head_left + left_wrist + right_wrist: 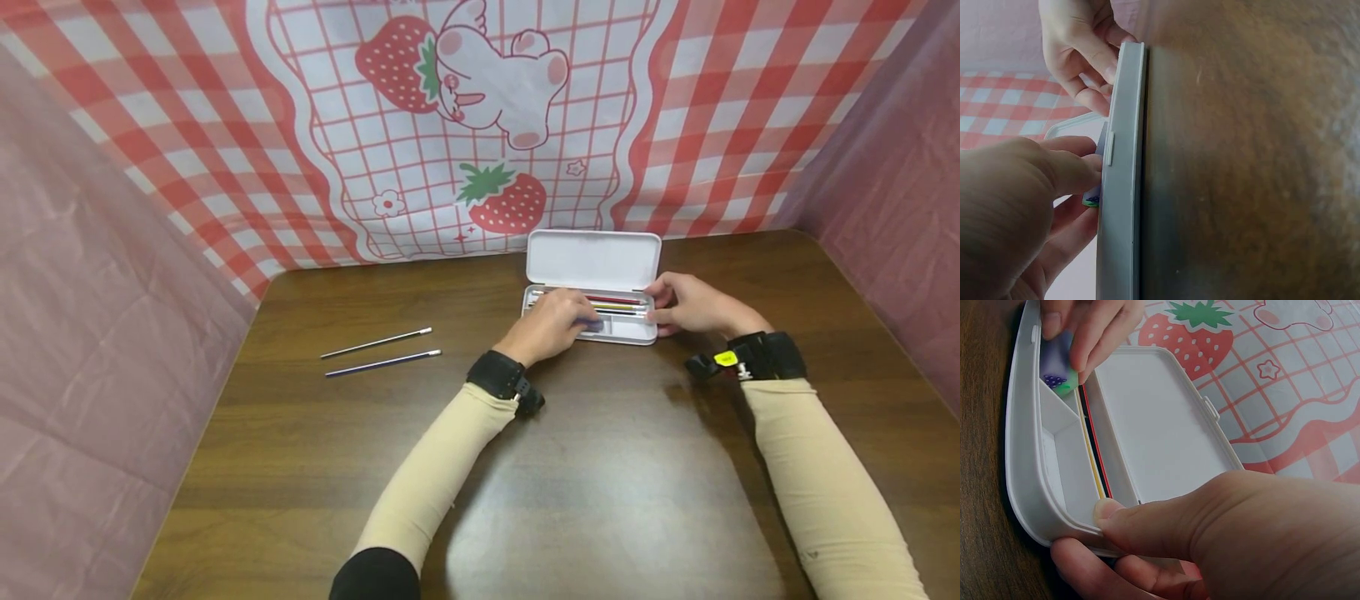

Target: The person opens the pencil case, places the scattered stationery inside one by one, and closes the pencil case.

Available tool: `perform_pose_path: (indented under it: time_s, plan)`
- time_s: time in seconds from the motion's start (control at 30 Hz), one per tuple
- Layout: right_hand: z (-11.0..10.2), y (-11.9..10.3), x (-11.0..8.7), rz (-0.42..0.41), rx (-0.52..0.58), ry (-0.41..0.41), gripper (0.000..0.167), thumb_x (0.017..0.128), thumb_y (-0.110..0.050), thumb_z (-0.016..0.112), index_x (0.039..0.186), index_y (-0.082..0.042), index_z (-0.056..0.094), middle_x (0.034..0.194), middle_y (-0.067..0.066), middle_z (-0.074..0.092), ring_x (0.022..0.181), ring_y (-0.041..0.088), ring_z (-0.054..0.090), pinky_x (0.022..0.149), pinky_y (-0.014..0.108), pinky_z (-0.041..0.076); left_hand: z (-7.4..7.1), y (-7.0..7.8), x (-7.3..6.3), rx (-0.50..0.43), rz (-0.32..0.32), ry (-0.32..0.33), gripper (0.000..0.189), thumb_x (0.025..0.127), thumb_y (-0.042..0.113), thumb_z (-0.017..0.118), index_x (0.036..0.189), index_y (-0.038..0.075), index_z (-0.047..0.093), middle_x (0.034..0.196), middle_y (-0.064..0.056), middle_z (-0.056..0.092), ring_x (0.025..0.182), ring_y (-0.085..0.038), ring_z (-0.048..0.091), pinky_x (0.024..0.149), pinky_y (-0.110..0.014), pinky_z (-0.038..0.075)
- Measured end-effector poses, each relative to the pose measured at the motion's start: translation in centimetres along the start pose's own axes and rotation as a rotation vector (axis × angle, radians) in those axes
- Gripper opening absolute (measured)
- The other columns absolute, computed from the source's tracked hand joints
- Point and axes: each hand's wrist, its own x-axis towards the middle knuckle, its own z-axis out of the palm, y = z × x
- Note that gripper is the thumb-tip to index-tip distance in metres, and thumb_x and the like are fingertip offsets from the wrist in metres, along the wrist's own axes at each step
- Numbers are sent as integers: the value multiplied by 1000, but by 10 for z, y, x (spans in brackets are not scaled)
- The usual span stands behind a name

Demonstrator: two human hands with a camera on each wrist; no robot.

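An open white pencil case (628, 340) stands near the back of the table, its lid (594, 260) tilted back. Several pencils (613, 299), red and yellow among them, lie lengthwise in its rear section. My left hand (551, 323) reaches into the front section and pinches a purple eraser (1057, 362) with a grape print and a green end. In the right wrist view the eraser sits beside a slanted divider (1060, 400). My right hand (686, 302) grips the case's right end, thumb on the rim and fingers against the outside wall.
Two pencils, a dark one (375, 343) and a blue one (382, 364), lie on the wooden table (600, 492) to the left. A red-checked cloth (720, 108) with strawberries hangs close behind the case. Pink curtains (97, 333) flank the table.
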Motion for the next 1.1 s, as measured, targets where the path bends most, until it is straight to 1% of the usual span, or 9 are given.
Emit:
perform_pose_path:
  time_s: [0.03, 0.13, 0.2, 0.27, 0.37, 0.57, 0.7, 0.97, 1.1]
  plan:
    - [0, 0, 0, 0, 1, 1, 43, 106, 5, 69, 141, 18, 47, 117, 30, 59, 90, 19, 66, 71, 22, 65, 1, 0, -1, 1, 7, 7, 24, 106, 11, 74, 127, 12, 86, 130, -4, 83, 129, -22, 75, 122, -35, 54]
    - [0, 1, 0, -4, 0, 3, 43, 106, 5, 69, 140, 17, 48, 116, 29, 59, 90, 19, 67, 71, 22, 66, -18, 17, -9, -8, 20, 8, 24, 106, 5, 72, 126, 6, 85, 130, -9, 82, 130, -27, 75, 122, -36, 54]
    - [0, 1, -1, -6, 2, 2, 43, 106, 4, 70, 140, 17, 48, 116, 28, 59, 90, 19, 67, 71, 22, 66, -18, 19, -10, 9, 33, 20, 24, 106, 4, 71, 125, 6, 86, 130, -10, 81, 129, -28, 75, 122, -36, 54]
    - [0, 1, -1, -9, 1, -1, 43, 106, 4, 70, 140, 17, 48, 116, 27, 59, 90, 18, 67, 72, 23, 66, -17, 21, -11, 32, 41, 19, 24, 107, 3, 70, 125, 6, 86, 130, -10, 80, 130, -28, 74, 122, -36, 54]
    - [0, 2, 0, -9, 4, 0, 44, 106, 3, 71, 140, 16, 48, 115, 26, 59, 90, 17, 67, 72, 23, 66, -17, 22, -11, 42, 49, 16, 26, 107, 1, 69, 126, 6, 85, 130, -11, 79, 129, -29, 73, 120, -37, 55]
    - [0, 2, 0, -14, 4, -1, 44, 105, 3, 71, 140, 16, 49, 114, 26, 60, 89, 18, 67, 71, 23, 66, -17, 21, -11, 44, 49, 7, 27, 106, -1, 68, 126, 5, 85, 128, -13, 79, 128, -31, 73, 119, -37, 56]
    - [0, 0, -1, -15, 4, -2, 43, 105, 3, 71, 140, 16, 49, 113, 25, 60, 88, 17, 67, 71, 23, 66, -17, 21, -11, 39, 49, 0, 27, 107, -1, 67, 126, 4, 85, 128, -13, 79, 127, -31, 73, 118, -38, 56]
    - [0, -1, -1, -17, 14, 3, 42, 105, 6, 70, 139, 18, 48, 111, 25, 62, 84, 15, 68, 70, 23, 66, -17, 19, -11, 28, 33, 2, 26, 108, 2, 67, 127, 6, 85, 125, -12, 80, 125, -29, 73, 115, -37, 57]
    - [0, -1, -1, -23, 17, 3, 42, 105, 6, 70, 138, 19, 48, 109, 24, 61, 83, 14, 68, 69, 23, 66, -17, 19, -12, 33, 8, 0, 29, 106, 1, 67, 127, 7, 85, 126, -11, 81, 124, -28, 73, 113, -37, 57]
